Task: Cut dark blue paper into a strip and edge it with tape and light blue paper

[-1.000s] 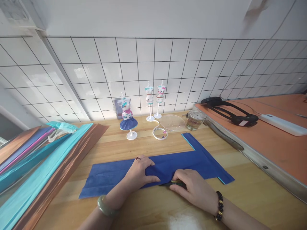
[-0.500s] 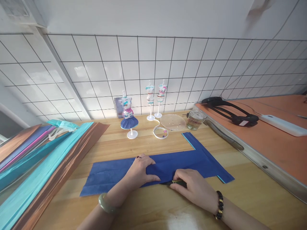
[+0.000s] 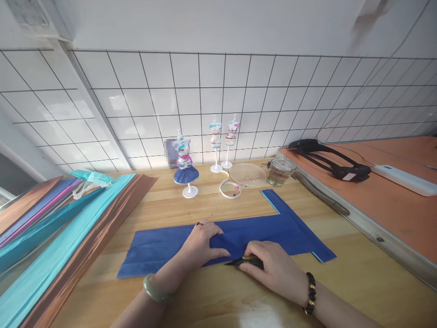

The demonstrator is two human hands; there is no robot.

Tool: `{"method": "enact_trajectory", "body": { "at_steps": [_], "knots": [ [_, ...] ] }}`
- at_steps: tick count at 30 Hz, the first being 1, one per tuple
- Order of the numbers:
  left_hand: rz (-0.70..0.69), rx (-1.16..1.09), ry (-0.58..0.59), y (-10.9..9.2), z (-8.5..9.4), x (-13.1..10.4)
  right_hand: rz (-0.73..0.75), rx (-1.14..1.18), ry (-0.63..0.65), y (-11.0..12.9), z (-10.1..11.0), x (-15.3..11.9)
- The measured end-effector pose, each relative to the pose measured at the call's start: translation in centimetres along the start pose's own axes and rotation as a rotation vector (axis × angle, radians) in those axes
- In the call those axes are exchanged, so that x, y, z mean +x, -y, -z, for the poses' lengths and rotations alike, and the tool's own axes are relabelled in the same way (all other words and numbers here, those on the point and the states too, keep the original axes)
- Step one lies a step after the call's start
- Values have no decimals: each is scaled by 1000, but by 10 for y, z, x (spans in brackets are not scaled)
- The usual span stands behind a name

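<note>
A long dark blue sheet (image 3: 157, 243), paper or thin cloth, lies flat across the wooden table. At its right end a narrower blue strip (image 3: 303, 225) with light-blue edges crosses it at a slant. My left hand (image 3: 203, 243) rests on the sheet near its middle, thumb and fingers apart. At the sheet's near edge, my right hand (image 3: 269, 264) is closed around a small tool with a dark pointed blade (image 3: 234, 263) and a partly yellow-green handle. The blade points left toward my left thumb; my fingers hide much of the handle.
Coloured sheets (image 3: 78, 223) lie along the left. Behind the blue sheet stand a small dress form in a blue skirt (image 3: 186, 174), two more dress forms (image 3: 215, 136), a tape roll (image 3: 230, 196), a clear disc (image 3: 247, 175) and a glass jar (image 3: 281, 173). A black headset (image 3: 341, 164) lies on the orange surface.
The tool's blade now shows more plainly, out from the sheet's edge. My right hand has shifted very slightly; my left hand stays on the sheet. The whole view has moved a little.
</note>
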State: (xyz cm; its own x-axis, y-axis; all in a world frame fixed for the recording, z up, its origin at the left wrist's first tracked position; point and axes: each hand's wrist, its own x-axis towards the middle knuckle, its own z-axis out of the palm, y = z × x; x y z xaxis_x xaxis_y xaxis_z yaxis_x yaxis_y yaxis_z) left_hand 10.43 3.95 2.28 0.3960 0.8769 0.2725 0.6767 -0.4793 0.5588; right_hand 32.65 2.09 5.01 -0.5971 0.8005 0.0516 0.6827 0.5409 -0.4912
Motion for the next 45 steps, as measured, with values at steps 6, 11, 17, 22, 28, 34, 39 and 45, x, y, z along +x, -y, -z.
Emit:
{"method": "enact_trajectory", "body": {
  "at_steps": [6,11,17,22,28,34,39,45],
  "knots": [
    [11,1,-2,-1,1,0,-6,4,2,2,1,1],
    [10,-2,-4,-2,1,0,-14,14,-5,2,1,0],
    [2,-4,-6,-1,1,0,-29,21,-5,3,1,-1],
    [2,-5,-5,-1,1,0,-39,31,-9,3,1,-2],
    [2,-7,-2,-1,1,0,-29,25,-12,2,1,-3],
    [3,-9,-5,0,1,-1,-28,12,-3,6,1,-2],
    [11,-10,-3,-1,1,-1,-15,11,1,10,-2,3],
    [32,-12,2,-3,2,-1,-20,12,6,12,-3,6]
  ]
}}
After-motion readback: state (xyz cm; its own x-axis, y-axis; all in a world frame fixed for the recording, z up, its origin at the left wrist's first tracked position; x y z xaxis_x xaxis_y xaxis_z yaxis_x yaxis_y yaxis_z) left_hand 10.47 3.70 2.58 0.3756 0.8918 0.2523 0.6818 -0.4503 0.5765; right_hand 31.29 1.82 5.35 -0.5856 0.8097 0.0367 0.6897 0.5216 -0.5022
